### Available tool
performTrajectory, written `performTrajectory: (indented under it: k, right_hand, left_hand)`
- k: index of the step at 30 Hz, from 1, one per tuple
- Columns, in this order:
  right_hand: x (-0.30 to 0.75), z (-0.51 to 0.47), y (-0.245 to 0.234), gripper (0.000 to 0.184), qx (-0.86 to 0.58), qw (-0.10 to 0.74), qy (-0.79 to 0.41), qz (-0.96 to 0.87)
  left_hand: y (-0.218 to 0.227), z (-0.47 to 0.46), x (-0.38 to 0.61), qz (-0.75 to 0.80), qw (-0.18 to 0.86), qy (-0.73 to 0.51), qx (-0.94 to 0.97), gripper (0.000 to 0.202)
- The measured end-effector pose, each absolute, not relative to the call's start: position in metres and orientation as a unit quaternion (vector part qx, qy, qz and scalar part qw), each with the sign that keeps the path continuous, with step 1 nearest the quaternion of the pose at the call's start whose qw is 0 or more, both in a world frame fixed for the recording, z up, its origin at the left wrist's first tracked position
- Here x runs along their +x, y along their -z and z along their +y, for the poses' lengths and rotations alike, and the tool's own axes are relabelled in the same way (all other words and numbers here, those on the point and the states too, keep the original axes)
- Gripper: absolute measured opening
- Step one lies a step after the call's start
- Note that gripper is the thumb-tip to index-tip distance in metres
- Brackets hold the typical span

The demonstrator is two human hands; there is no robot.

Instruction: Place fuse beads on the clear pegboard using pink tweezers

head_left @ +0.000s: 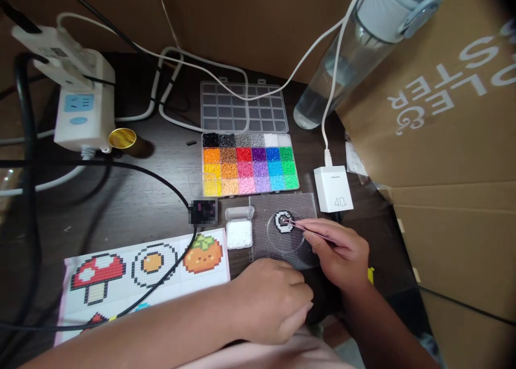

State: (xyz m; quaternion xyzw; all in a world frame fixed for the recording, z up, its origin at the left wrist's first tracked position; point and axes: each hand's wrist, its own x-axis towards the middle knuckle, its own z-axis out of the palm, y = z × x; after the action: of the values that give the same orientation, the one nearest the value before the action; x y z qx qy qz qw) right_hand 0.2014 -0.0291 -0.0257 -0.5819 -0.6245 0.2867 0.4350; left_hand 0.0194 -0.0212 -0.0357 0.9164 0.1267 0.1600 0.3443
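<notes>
From my end I see thumb and fingers of the right hand [341, 253] clamped on tweezers [298, 226], their tips at the black-and-white bead piece [286, 229] on the clear pegboard [261, 213]; whether they grip a bead, I can't tell. The left hand [278, 302] rests by the board's near edge, fingers curled together, with the white-bead container [239, 233] and multicoloured bead box [250, 164] beyond.

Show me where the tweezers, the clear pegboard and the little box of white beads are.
Tweezers [299, 226]: head view, on the prongs, a little behind the tips.
Clear pegboard [260, 208]: head view, on bare board near its upper left corner.
Little box of white beads [239, 214]: head view, on its opened lid.
</notes>
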Motion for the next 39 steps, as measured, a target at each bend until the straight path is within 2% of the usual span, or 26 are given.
performTrajectory:
  k: [31,39]
  right_hand:
    - [0.2033,-0.0325,0.0322,0.024,-0.602,0.439,-0.264,-0.612]
    - [0.2064,-0.0368,0.0316,0.021,-0.624,0.47,-0.247,-0.573]
  left_hand:
    - [0.0358,-0.0214,0.0195,0.125,0.344,-0.154,0.918,0.027]
    - [0.0355,-0.021,0.0197,0.126,0.345,-0.169,0.915,0.027]
